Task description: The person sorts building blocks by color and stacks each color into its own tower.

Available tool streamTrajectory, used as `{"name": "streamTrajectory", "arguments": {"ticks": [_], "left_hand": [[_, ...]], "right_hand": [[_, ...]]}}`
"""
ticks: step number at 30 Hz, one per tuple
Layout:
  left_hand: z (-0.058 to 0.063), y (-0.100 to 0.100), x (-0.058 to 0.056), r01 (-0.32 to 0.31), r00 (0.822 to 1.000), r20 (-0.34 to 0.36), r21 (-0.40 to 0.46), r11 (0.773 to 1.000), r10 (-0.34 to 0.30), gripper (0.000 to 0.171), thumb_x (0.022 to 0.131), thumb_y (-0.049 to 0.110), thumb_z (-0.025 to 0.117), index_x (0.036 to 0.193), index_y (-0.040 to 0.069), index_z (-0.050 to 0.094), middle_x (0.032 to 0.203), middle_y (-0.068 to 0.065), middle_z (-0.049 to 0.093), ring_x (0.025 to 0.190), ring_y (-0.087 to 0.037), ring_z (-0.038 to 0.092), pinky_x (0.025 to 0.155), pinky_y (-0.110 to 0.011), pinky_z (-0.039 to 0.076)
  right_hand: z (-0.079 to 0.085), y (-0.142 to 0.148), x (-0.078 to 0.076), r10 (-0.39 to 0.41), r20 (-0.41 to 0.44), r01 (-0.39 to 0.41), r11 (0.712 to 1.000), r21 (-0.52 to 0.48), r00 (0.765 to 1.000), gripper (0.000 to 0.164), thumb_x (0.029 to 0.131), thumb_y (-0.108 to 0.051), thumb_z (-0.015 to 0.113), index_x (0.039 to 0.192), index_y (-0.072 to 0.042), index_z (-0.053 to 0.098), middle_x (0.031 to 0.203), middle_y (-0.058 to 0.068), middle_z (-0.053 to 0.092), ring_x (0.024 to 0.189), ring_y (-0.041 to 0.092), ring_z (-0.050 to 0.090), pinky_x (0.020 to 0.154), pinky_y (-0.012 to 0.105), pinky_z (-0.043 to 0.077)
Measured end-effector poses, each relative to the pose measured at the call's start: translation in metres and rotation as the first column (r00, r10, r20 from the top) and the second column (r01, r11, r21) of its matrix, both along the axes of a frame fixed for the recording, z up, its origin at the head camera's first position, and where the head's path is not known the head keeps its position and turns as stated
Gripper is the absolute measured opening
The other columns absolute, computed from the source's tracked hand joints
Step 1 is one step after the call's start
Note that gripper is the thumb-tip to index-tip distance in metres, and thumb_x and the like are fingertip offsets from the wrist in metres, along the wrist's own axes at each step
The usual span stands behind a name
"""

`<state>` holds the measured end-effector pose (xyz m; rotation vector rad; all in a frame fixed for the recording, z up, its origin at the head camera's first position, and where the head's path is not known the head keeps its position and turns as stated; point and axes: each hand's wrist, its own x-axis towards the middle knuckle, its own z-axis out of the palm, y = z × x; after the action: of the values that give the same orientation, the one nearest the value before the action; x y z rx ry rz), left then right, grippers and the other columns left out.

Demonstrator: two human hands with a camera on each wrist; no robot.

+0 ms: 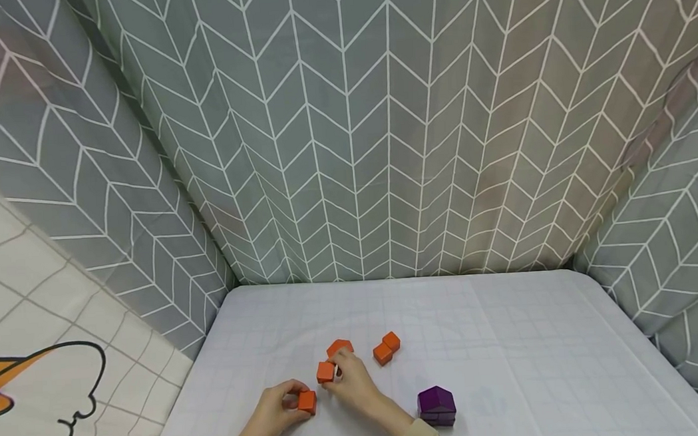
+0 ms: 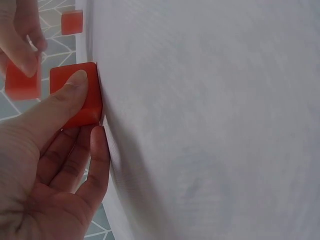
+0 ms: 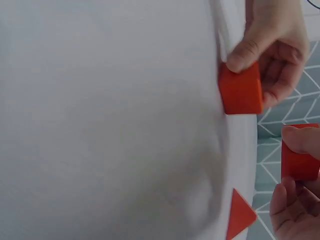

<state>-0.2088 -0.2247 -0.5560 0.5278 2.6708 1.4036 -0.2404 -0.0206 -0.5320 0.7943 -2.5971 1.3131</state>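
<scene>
My left hand (image 1: 275, 409) pinches an orange cube (image 1: 307, 402) between thumb and fingers. In the left wrist view that cube (image 2: 62, 77) sits against the white cloth, the thumb lying over its face. My right hand (image 1: 359, 389) holds a second orange cube (image 1: 325, 373), a little farther back and to the right. The right wrist view shows this second cube (image 3: 300, 162) lifted off the cloth, thumb on one side and fingers under it. Just beyond the right hand lies an orange triangular block (image 1: 339, 346), partly covered by the fingers.
Two small orange blocks (image 1: 383, 354) touch each other to the right of the right hand. A purple house-shaped stack (image 1: 436, 406) stands near the right forearm. White cloth covers the table (image 1: 543, 353), and patterned grey curtains (image 1: 368, 143) hang behind and beside it.
</scene>
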Motion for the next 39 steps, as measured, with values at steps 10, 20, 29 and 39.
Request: {"name": "streamTrajectory", "arguments": {"ticks": [10, 20, 29, 39], "left_hand": [[-0.002, 0.000, 0.000, -0.005, 0.998, -0.060, -0.014, 1.000, 0.004, 0.030, 0.068, 0.022, 0.076, 0.093, 0.014, 0.062, 0.091, 0.002, 0.063, 0.083, -0.007, 0.060, 0.071, -0.022, 0.050], [0.004, 0.002, 0.003, -0.003, 0.991, -0.134, -0.017, 1.000, 0.000, 0.029, 0.068, 0.022, 0.076, 0.092, 0.013, 0.062, 0.090, 0.001, 0.064, 0.082, -0.012, 0.061, 0.073, -0.028, 0.050], [-0.001, 0.000, 0.003, -0.004, 0.989, -0.146, -0.054, 0.999, -0.003, 0.028, 0.068, 0.023, 0.075, 0.092, 0.017, 0.062, 0.089, 0.007, 0.064, 0.084, -0.006, 0.058, 0.074, -0.027, 0.049], [0.000, 0.000, 0.003, 0.003, 0.990, -0.143, -0.053, 0.999, -0.010, 0.028, 0.069, 0.023, 0.075, 0.092, 0.015, 0.062, 0.090, 0.005, 0.064, 0.083, -0.007, 0.059, 0.072, -0.027, 0.050]], "right_hand": [[-0.018, 0.002, 0.017, 0.075, 0.015, -0.076, 0.997, 0.017, 0.997, 0.023, 0.067, -0.009, 0.076, 0.086, -0.007, 0.063, 0.080, -0.007, 0.049, 0.066, 0.000, 0.042, 0.058, 0.013, 0.038], [-0.028, -0.003, 0.020, 0.095, 0.047, -0.096, 0.995, 0.018, 0.994, 0.022, 0.066, -0.011, 0.077, 0.084, -0.007, 0.064, 0.077, -0.008, 0.048, 0.065, -0.001, 0.042, 0.058, 0.013, 0.038], [-0.033, -0.008, 0.023, 0.082, 0.017, -0.082, 0.997, 0.010, 0.997, 0.021, 0.067, -0.011, 0.076, 0.083, -0.007, 0.062, 0.078, -0.007, 0.049, 0.066, -0.002, 0.043, 0.060, 0.012, 0.038], [-0.032, -0.009, 0.023, 0.072, 0.028, -0.073, 0.997, 0.029, 0.997, 0.021, 0.068, -0.013, 0.076, 0.083, -0.008, 0.062, 0.078, -0.008, 0.048, 0.065, -0.001, 0.042, 0.058, 0.012, 0.037]]}}
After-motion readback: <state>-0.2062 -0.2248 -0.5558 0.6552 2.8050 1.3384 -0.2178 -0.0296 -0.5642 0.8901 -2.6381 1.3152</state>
